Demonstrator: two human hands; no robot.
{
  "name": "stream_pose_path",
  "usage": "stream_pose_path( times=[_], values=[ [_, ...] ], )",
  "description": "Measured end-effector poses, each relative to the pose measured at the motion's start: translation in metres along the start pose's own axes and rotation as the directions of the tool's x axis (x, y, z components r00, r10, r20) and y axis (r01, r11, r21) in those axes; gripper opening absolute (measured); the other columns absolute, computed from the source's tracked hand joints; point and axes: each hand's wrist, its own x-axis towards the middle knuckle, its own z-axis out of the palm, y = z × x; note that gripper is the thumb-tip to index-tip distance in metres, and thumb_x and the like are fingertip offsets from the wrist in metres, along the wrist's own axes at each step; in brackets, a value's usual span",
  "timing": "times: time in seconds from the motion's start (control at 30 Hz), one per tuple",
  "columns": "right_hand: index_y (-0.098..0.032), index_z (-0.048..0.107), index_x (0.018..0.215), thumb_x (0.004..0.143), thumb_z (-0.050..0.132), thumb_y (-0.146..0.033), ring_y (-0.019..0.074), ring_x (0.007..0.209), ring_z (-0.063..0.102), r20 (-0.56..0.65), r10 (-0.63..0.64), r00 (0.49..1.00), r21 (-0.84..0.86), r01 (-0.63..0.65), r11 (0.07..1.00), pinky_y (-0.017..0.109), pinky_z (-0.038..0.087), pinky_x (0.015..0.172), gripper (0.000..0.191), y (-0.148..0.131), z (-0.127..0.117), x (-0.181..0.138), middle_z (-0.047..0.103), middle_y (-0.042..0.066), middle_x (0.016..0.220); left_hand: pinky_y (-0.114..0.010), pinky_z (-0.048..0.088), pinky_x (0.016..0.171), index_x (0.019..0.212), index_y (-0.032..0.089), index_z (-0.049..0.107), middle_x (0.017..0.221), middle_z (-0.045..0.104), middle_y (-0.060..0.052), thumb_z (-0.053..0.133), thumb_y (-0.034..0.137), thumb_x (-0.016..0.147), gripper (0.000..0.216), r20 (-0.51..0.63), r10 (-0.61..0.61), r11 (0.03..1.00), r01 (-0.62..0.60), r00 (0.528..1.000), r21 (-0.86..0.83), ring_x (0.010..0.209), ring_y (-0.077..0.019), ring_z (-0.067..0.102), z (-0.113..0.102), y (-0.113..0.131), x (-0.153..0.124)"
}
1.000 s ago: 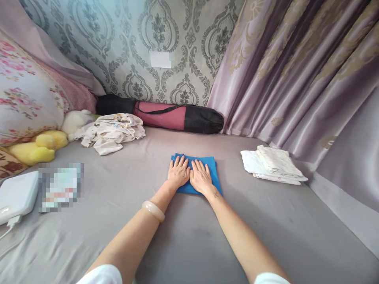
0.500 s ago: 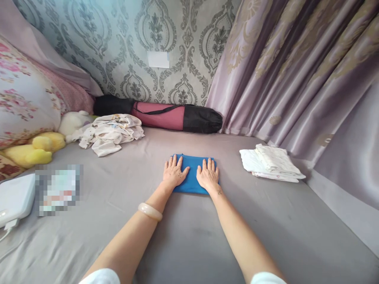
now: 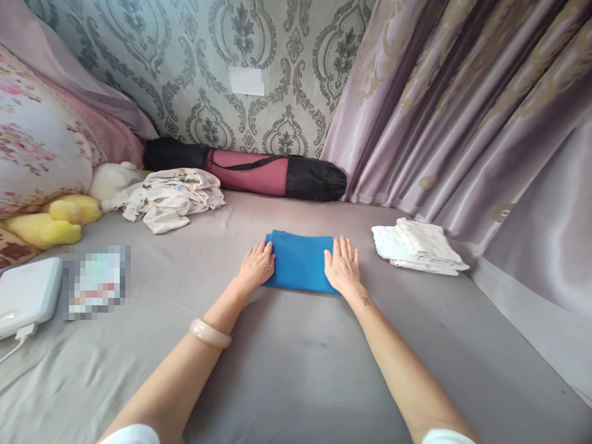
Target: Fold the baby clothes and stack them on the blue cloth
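Observation:
A blue cloth (image 3: 301,262), folded into a flat rectangle, lies on the grey sheet (image 3: 296,357) in front of me. My left hand (image 3: 257,264) rests at its left edge, fingers stretched out and the thumb side touching the cloth. On the opposite edge, my right hand (image 3: 343,266) lies flat with its fingers extended, partly over the cloth's right side. Neither hand grips anything. A pale bangle (image 3: 210,333) circles my left forearm.
Folded white cloths (image 3: 420,245) are stacked at the right. Crumpled white clothing (image 3: 171,196) lies at back left, near a black and maroon rolled bag (image 3: 250,176) along the wall. Yellow plush toys (image 3: 50,225) and a white power bank (image 3: 30,296) sit at left.
My hands have moved apart, from on top of the blue cloth out to its left and right edges. More of the cloth's surface shows. The view has tilted slightly downward.

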Motion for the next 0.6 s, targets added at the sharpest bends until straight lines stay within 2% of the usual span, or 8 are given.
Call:
stream_pose_path(
  times=[0.07,0.1,0.23,0.37,0.43,0.5,0.6],
  values=[
    [-0.003,0.024,0.152,0.101,0.016,-0.039,0.0258,0.148,0.008,-0.062,-0.087,0.994,0.009,0.087,0.996,0.047,0.008,0.119,0.063,-0.012,0.002,-0.002,0.015,0.015,0.16,-0.045,0.032,0.112,0.141,0.01,0.041,0.149,0.041,-0.021,0.03,0.028,0.097,0.049,-0.029,-0.011,0.999,0.01,1.0,-0.033,0.138,-0.028,0.04,0.001,0.0,-0.005],
    [-0.003,0.022,0.152,0.101,0.016,-0.04,0.0247,0.148,0.008,-0.034,-0.119,0.992,0.021,0.119,0.993,0.045,0.009,0.119,0.063,-0.018,0.004,-0.002,0.015,0.015,0.16,-0.043,0.033,0.112,0.14,0.009,0.041,0.148,0.043,-0.021,0.03,0.027,0.097,0.048,-0.037,-0.011,0.999,0.009,0.999,-0.05,0.137,-0.0275,0.04,0.002,-0.001,-0.007],
    [0.0,0.023,0.151,0.1,0.019,-0.042,0.0249,0.147,0.012,0.234,-0.141,0.962,0.053,0.132,0.99,0.04,0.012,0.119,0.066,-0.023,0.017,-0.002,0.016,0.016,0.159,-0.04,0.033,0.113,0.137,0.008,0.044,0.144,0.047,-0.021,0.031,0.023,0.095,0.047,-0.068,-0.017,0.995,0.01,0.998,-0.097,0.137,-0.0256,0.042,0.0,-0.013,-0.014],
    [-0.002,0.023,0.152,0.1,0.02,-0.043,0.0253,0.148,0.012,0.327,-0.115,0.938,0.066,0.099,0.993,0.041,0.013,0.119,0.065,-0.019,0.013,0.004,0.014,0.015,0.16,-0.038,0.038,0.11,0.133,0.009,0.049,0.139,0.053,-0.018,0.031,0.02,0.094,0.044,-0.151,-0.065,0.985,0.039,0.986,-0.171,0.13,-0.0245,0.05,-0.002,-0.024,-0.017],
    [-0.002,0.029,0.15,0.1,0.018,-0.042,0.0263,0.147,0.016,0.334,-0.08,0.939,0.072,0.06,0.996,0.042,0.015,0.118,0.064,-0.024,0.005,0.008,0.02,0.015,0.159,-0.038,0.041,0.108,0.13,0.012,0.051,0.132,0.059,-0.016,0.031,0.018,0.093,0.043,-0.186,-0.076,0.981,0.04,0.98,-0.191,0.124,-0.0233,0.055,-0.001,-0.026,-0.016],
    [-0.001,0.034,0.148,0.1,0.017,-0.04,0.0276,0.146,0.017,0.284,-0.058,0.957,0.063,0.042,0.997,0.045,0.013,0.118,0.064,-0.038,-0.001,0.012,0.024,0.017,0.157,-0.039,0.041,0.107,0.127,0.013,0.054,0.127,0.063,-0.015,0.031,0.015,0.091,0.043,-0.19,-0.077,0.982,0.041,0.979,-0.184,0.121,-0.0226,0.057,-0.001,-0.027,-0.014],
    [-0.003,0.031,0.149,0.1,0.017,-0.039,0.0261,0.147,0.014,0.244,-0.156,0.957,0.104,0.134,0.986,0.044,0.009,0.119,0.063,-0.072,-0.003,0.015,0.023,0.016,0.158,-0.04,0.04,0.107,0.125,0.014,0.055,0.124,0.065,-0.014,0.033,0.012,0.09,0.042,-0.192,-0.073,0.984,0.038,0.979,-0.175,0.119,-0.0218,0.058,0.001,-0.029,-0.011]
  ],
)
